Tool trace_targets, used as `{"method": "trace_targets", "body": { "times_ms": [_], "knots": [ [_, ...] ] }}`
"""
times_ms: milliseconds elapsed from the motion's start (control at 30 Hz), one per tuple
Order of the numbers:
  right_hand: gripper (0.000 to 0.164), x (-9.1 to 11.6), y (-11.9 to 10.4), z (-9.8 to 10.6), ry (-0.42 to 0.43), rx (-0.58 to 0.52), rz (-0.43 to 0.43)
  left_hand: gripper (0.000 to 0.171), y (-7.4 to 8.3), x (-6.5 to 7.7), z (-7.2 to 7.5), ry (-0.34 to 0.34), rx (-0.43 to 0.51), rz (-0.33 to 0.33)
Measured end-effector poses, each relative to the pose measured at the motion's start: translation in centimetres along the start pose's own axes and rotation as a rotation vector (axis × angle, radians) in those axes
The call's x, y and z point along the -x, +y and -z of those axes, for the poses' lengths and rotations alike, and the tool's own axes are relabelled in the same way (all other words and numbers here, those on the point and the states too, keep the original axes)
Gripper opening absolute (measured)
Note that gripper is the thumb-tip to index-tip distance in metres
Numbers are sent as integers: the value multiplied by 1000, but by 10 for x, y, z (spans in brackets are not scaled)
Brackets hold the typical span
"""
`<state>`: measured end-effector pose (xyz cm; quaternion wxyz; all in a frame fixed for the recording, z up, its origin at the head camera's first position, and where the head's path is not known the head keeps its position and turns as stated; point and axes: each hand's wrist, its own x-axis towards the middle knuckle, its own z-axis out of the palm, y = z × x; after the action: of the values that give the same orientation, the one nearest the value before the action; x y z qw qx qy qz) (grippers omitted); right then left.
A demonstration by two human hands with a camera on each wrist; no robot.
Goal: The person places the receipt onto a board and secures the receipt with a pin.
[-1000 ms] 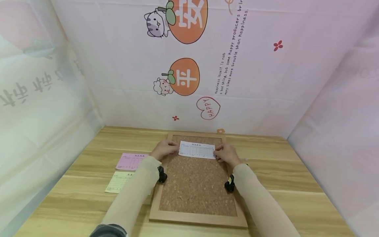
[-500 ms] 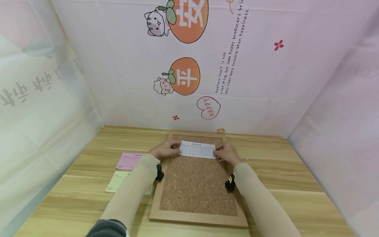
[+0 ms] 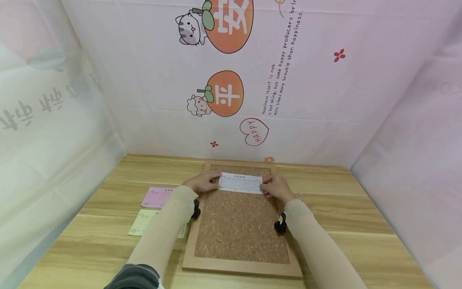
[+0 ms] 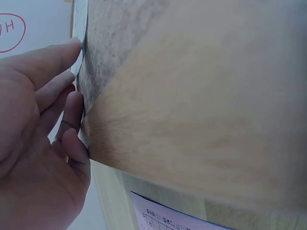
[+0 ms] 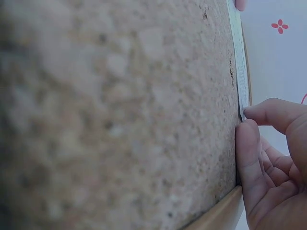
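A white printed form slip (image 3: 241, 183) lies across the upper part of the cork board (image 3: 242, 224). At its left end is my left hand (image 3: 203, 182), one fingertip at the top corner and another at the lower corner. The left wrist view shows these fingers (image 4: 67, 52) fairly straight, their tips on the slip and the board. My right hand (image 3: 277, 188) pinches the slip's right end between thumb and finger, seen edge-on in the right wrist view, where the right hand (image 5: 273, 158) rests its other fingers beside the board.
Left of the board, a pink form slip (image 3: 156, 197) and a yellow form slip (image 3: 144, 221) lie on the wooden table (image 3: 353, 224), partly behind the left sleeve. A wooden frame (image 3: 242, 268) edges the board. A printed white curtain (image 3: 306, 136) stands behind.
My left hand has moved slightly, its fingertips coming onto the white slip's left corners. The right hand keeps its pinch, and the slip lies almost where it was.
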<state>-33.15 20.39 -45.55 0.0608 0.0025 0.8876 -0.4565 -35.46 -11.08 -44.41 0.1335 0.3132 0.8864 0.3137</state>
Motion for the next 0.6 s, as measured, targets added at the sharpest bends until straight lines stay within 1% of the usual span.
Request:
{"method": "trace_targets", "body": {
  "times_ms": [67,133,167,200,233,300,400,433,467,533,600],
  "knots": [
    [28,0,0,0,-4,3,5,56,2,1,0,-2,-19,8],
    [27,0,0,0,0,3,2,54,2,2,0,-1,-29,-1],
    [27,1,0,0,-1,4,3,53,1,2,0,-4,-31,-7],
    [27,1,-1,-1,0,6,8,50,-4,1,-1,-3,-32,-28],
    [28,3,-2,-1,-3,9,21,50,-7,-1,-2,-5,-23,-34],
    [27,5,-3,-1,-3,10,24,53,-8,0,-2,-11,-12,-22],
    [28,7,-3,1,-26,18,43,57,-9,0,-3,-18,2,8],
    [29,8,-3,3,-38,20,49,61,-5,0,-2,-27,8,38],
    [29,9,-3,4,-50,23,52,62,-3,1,-1,-32,8,54],
    [32,10,-3,8,-86,30,78,62,-1,1,-1,-41,4,75],
    [35,12,-4,12,-117,30,86,63,4,2,0,-51,-5,93]
  ]
}}
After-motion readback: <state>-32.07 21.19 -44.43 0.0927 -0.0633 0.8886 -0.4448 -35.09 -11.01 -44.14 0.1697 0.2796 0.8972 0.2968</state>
